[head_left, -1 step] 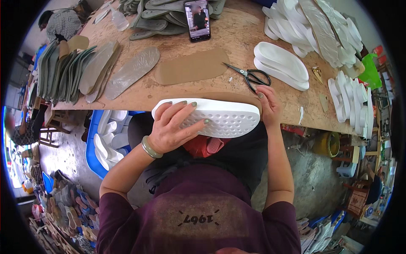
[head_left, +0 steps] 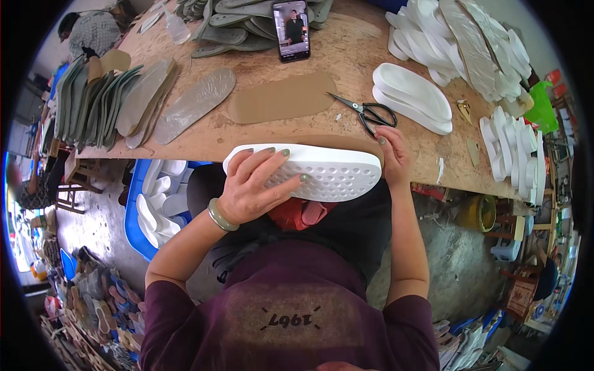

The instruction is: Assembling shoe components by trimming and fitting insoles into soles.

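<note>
Sole (head_left: 349,173) in front of lettered shirt (head_left: 291,266)

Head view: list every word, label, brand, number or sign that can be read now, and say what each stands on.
Purple shirt: a dark number printed on the chest, upside down in this view; legible, but not copied out here.
Phone: small marks on the screen, too small to read.
White sole in the left hand: no lettering shows.
I can make out no other readable text.

Left hand (head_left: 250,185) — back showing, thumb (head_left: 291,184) splayed off fingers (head_left: 258,162); right hand (head_left: 398,157) — fingers bent, forearm (head_left: 408,229) straight ahead.
</note>
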A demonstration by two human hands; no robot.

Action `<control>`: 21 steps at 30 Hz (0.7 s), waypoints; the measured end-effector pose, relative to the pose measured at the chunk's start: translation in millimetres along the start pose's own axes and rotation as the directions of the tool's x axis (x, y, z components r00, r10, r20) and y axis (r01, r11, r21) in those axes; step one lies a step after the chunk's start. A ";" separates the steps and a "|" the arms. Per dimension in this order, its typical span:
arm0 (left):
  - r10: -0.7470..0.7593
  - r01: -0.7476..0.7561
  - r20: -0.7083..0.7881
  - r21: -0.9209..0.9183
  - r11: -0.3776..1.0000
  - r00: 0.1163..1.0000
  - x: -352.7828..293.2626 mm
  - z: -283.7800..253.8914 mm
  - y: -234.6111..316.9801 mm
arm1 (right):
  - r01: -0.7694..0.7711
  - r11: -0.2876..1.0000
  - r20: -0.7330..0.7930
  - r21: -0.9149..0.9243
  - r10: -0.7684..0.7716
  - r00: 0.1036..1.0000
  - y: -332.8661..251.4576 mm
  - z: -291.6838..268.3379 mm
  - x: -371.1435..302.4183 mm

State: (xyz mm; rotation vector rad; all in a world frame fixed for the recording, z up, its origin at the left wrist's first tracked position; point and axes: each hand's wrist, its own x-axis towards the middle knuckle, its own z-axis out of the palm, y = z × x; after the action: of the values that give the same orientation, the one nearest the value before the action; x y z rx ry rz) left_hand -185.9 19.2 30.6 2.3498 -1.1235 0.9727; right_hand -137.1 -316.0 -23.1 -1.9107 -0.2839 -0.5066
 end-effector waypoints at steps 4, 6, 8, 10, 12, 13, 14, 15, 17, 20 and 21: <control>0.046 -0.046 0.014 0.006 0.999 0.999 1.5 -1.1 2.4 | -0.312 0.822 0.138 0.477 0.280 0.950 -10.8 -1.7 -8.4; -0.019 0.022 0.048 -0.074 0.997 0.999 0.6 -0.9 5.3 | -0.333 0.714 0.244 0.616 0.229 0.942 -35.7 7.5 -15.3; -0.049 0.054 0.053 -0.112 0.992 0.997 0.9 -1.7 10.2 | -0.409 0.382 0.323 0.829 0.271 0.907 -63.4 17.0 -32.4; -0.067 0.075 0.057 -0.145 0.987 0.996 2.8 2.4 10.1 | -0.436 0.291 0.350 0.852 0.302 0.887 -64.3 27.6 -41.4; -0.075 0.092 0.087 -0.212 0.973 0.993 3.2 3.3 14.7 | -0.466 0.193 0.387 0.864 0.337 0.858 -65.3 31.7 -50.9; -0.072 0.090 0.084 -0.225 0.970 0.994 2.2 5.0 16.1 | -0.454 0.111 0.405 0.884 0.304 0.862 -65.2 33.1 -54.6; -0.075 0.092 0.084 -0.226 0.970 0.994 3.1 5.0 17.5 | -0.440 0.027 0.418 0.897 0.269 0.868 -64.3 33.7 -57.8; -0.092 0.108 0.077 -0.241 0.964 0.993 4.4 4.1 19.1 | -0.443 0.028 0.420 0.896 0.271 0.867 -60.8 33.0 -61.2; -0.112 0.126 0.068 -0.256 0.958 0.991 4.9 3.9 20.6 | -0.398 -0.122 0.415 0.909 0.179 0.892 -53.9 31.3 -64.9; -0.126 0.139 0.065 -0.270 0.953 0.990 5.4 3.9 21.4 | -0.397 -0.072 0.403 0.915 0.186 0.896 -53.6 30.9 -63.7; -0.136 0.151 0.075 -0.269 0.951 0.988 6.0 3.7 22.1 | -0.396 -0.071 0.402 0.916 0.184 0.897 -52.1 28.5 -64.1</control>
State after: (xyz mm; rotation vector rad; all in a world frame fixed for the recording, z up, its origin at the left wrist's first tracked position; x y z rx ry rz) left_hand -199.0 0.2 32.9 2.2082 -1.0174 0.6586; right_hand -209.5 -267.2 -19.8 -0.4200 -0.2010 0.2342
